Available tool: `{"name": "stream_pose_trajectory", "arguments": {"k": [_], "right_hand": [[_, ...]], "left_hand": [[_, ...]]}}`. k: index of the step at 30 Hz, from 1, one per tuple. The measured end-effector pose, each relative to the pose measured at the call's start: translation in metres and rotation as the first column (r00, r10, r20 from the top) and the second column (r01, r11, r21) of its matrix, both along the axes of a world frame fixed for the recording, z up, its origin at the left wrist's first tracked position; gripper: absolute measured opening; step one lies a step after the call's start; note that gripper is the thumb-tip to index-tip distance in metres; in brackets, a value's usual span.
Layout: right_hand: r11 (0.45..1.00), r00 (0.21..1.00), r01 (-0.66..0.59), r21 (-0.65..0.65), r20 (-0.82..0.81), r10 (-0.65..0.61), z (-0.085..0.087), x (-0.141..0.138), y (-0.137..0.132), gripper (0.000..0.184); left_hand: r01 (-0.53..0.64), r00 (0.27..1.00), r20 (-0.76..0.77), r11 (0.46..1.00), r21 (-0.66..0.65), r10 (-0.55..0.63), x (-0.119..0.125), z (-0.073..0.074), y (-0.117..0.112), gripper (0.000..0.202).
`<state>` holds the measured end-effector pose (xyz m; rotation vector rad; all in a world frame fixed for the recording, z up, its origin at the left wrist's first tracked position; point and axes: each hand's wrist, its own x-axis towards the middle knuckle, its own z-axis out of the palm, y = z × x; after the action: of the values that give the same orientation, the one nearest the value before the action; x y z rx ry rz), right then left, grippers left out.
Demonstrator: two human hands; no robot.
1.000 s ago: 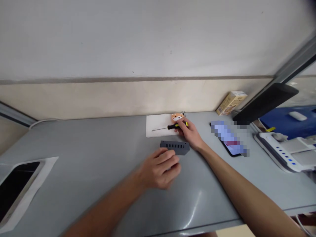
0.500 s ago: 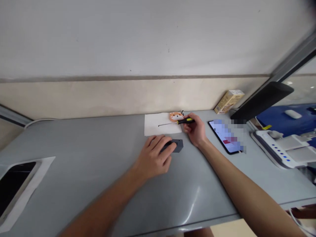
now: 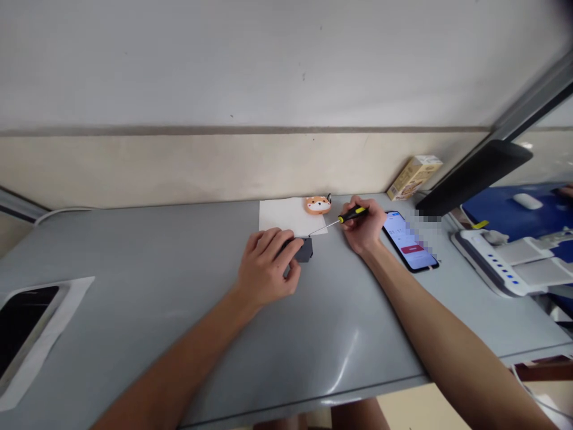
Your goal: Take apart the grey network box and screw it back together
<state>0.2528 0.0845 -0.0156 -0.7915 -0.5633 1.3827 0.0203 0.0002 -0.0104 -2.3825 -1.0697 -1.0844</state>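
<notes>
My left hand (image 3: 270, 263) is closed over a small dark grey box (image 3: 305, 251) on the table, covering much of it; the box's right end shows. In my right hand (image 3: 364, 224) is a screwdriver (image 3: 353, 214) with a black and yellow handle, gripped like a pen. Its thin shaft slants down to the left, and the tip is at the box's top far edge, with a tiny dark thing there that I cannot make out. Behind the box lies a white sheet of paper (image 3: 280, 215), and an orange animal-face case (image 3: 317, 205) sits at its right.
Right of my right hand lies a phone (image 3: 414, 248) with its screen lit. A yellow carton (image 3: 414, 177) and a black upright panel (image 3: 481, 176) stand behind it. Farther right is a white power strip (image 3: 492, 263) with plugs. A dark tablet-like device (image 3: 29, 316) rests at the left.
The screwdriver's tip has come down from above the paper to the box's edge, its shaft now steeper. My left hand and the box have shifted slightly left.
</notes>
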Motion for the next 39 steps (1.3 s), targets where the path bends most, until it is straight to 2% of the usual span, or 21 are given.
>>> {"name": "stream_pose_trajectory", "arguments": {"k": [14, 20, 27, 31, 36, 39], "right_hand": [[0.998, 0.998, -0.068, 0.017, 0.013, 0.068, -0.002, -0.002, -0.001, 0.015], [0.999, 0.999, -0.036, -0.005, 0.014, 0.036, -0.001, -0.002, 0.000, 0.015], [0.998, 1.000, 0.004, -0.061, -0.016, -0.005, 0.000, 0.001, 0.001, 0.013], [0.999, 0.999, -0.032, -0.018, -0.031, 0.031, 0.000, 0.000, 0.000, 0.016], [0.999, 0.997, -0.025, -0.025, -0.071, 0.023, 0.000, 0.002, 0.000, 0.015], [0.999, 0.995, -0.023, -0.033, -0.093, 0.020, 0.000, 0.003, 0.001, 0.014]], "left_hand": [[0.008, 1.000, 0.004, 1.000, -0.009, -0.008, -0.001, 0.000, 0.000, 0.038], [-0.002, 1.000, -0.016, 1.000, -0.004, 0.002, -0.001, 0.001, 0.000, 0.041], [0.007, 0.985, -0.170, 1.000, 0.014, -0.005, -0.006, 0.006, 0.003, 0.038], [0.014, 0.979, -0.204, 1.000, -0.017, -0.017, -0.005, 0.010, 0.003, 0.039], [0.066, 0.977, -0.196, 0.995, -0.071, -0.078, -0.004, 0.007, 0.002, 0.045], [0.131, 0.973, -0.185, 0.990, -0.053, -0.139, -0.005, 0.004, 0.003, 0.047]]}}
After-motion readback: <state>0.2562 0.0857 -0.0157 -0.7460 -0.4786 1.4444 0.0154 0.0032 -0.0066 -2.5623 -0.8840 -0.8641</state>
